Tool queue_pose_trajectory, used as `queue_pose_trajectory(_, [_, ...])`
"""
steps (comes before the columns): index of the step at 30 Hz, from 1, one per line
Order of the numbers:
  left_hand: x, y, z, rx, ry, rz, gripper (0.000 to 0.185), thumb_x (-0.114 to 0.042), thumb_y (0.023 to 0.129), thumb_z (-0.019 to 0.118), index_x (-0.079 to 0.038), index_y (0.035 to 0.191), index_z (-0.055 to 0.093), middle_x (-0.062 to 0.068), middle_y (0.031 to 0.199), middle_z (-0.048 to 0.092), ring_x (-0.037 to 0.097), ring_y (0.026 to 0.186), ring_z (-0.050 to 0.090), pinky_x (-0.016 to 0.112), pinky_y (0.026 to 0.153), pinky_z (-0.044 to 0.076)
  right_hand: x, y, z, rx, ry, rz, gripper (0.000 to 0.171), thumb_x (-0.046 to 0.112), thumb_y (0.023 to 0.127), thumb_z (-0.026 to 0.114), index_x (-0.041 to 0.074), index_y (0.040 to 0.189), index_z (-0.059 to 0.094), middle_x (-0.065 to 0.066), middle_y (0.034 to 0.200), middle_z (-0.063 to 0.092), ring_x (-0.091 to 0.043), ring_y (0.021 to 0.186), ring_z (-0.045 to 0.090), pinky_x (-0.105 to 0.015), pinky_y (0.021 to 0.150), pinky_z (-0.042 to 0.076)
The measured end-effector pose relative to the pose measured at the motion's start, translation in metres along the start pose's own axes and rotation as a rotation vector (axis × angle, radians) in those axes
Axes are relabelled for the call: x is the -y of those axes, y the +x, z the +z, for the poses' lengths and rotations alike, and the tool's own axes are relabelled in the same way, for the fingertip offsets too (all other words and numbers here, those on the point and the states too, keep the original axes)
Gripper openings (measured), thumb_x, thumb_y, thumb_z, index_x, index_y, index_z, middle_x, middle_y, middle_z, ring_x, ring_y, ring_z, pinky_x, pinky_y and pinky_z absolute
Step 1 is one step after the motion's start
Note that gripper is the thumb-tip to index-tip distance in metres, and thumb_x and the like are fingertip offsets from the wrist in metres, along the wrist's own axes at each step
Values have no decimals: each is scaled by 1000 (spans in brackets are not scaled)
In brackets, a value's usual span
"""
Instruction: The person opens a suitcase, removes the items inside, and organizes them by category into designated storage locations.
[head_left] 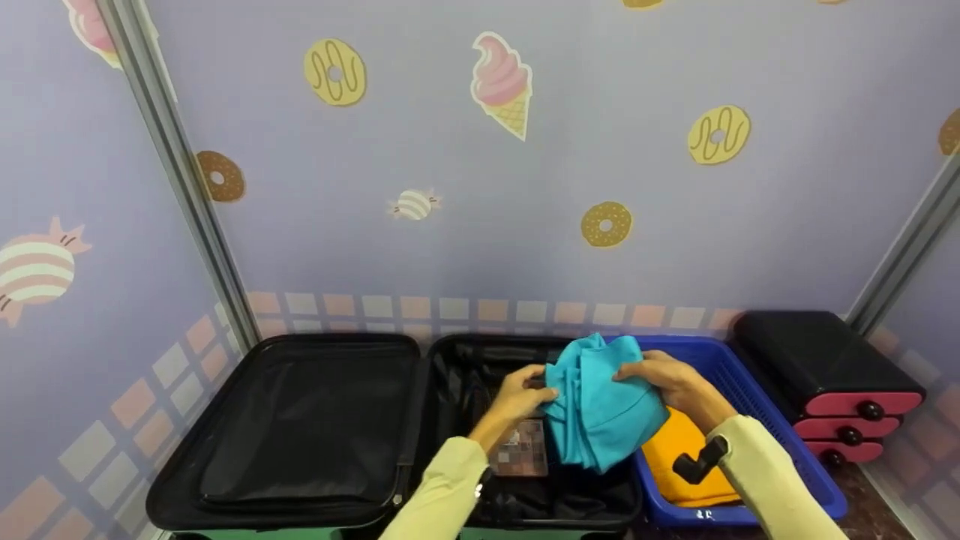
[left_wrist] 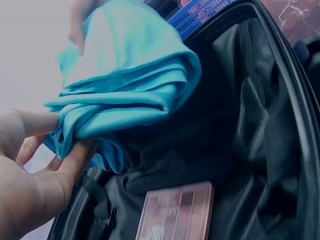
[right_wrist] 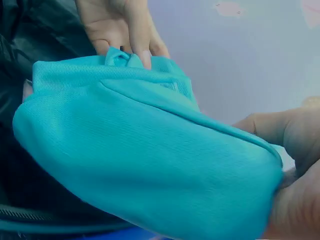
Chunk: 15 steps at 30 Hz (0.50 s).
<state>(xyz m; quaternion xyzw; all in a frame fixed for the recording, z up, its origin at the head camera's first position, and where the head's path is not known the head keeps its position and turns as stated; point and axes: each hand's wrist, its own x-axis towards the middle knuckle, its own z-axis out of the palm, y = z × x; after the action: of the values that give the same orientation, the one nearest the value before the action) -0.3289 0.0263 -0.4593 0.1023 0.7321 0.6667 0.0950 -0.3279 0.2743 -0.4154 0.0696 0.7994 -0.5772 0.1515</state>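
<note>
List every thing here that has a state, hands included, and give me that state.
Turquoise cloth: folded in layers, held up over the suitcase
Left hand: pinching the cloth's edge
Right hand: gripping the cloth's other side
Suitcase: open, halves side by side
Palette: shut, inside the suitcase
Blue basket: open-topped, holding orange cloth
Drawer unit: drawers apparently shut

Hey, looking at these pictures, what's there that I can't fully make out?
Head: part of the suitcase, behind the teal cloth.
Head: palette lettering, too small to read.
Head: inside of the drawer unit, hidden by its pink fronts.
Right wrist: part of the right hand, cut off by the right edge.
</note>
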Motion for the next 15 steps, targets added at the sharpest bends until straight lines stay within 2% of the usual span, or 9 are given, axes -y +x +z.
queue_pose_trajectory(3, [-3, 5, 16, 24, -60, 8, 44, -2, 85, 70, -2, 128, 61, 18, 115, 66, 16, 86, 65, 34, 78, 59, -2, -3, -13, -64, -50, 19, 76, 19, 84, 72, -12, 143, 36, -24, 135, 50, -25, 112, 55, -41, 105, 46])
queue_pose_trajectory(7, [-6, 10, 33, 53, -82, 42, 46, 1, 84, 69, 0, 129, 59, 19, 118, 63, 16, 88, 64, 32, 81, 59, -8, -8, -32, -95, -59, 35, 73, 22, 86, 71, -12, 141, 38, -18, 123, 56, -20, 100, 60, -32, 93, 52])
queue_pose_trajectory(10, [-8, 12, 46, 84, -96, 72, 46, 0, 84, 69, -2, 129, 60, 17, 124, 62, 18, 102, 62, 30, 87, 57, -11, -14, -45, -114, -56, 33, 73, 23, 86, 71, -12, 141, 39, -12, 115, 58, -16, 93, 60, -25, 82, 53])
queue_pose_trajectory(12, [-8, 14, 53, 124, -128, 99, 45, -1, 85, 69, -4, 130, 60, 15, 130, 60, 20, 115, 58, 30, 95, 53, -15, -17, -54, -129, -57, 33, 75, 25, 86, 71, -11, 142, 37, -13, 119, 55, -17, 96, 58, -26, 84, 52])
queue_pose_trajectory(15, [-8, 16, 60, 225, -198, 128, 49, -3, 88, 66, -6, 136, 56, 14, 142, 53, 26, 133, 48, 38, 109, 43, -21, -22, -72, -153, -68, 28, 79, 26, 86, 71, -11, 145, 33, -17, 127, 51, -19, 102, 54, -29, 91, 48])
